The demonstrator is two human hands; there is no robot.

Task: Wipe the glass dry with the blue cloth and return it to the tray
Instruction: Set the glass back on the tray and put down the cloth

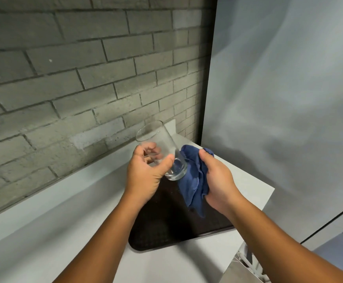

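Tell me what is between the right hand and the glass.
In the head view, the blue cloth lies between them: the right hand holds it bunched beside the base of the glass, which the left hand holds tilted.

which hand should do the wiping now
The right hand: it already holds the blue cloth beside the base of the glass, while the left hand grips the tilted glass above the tray.
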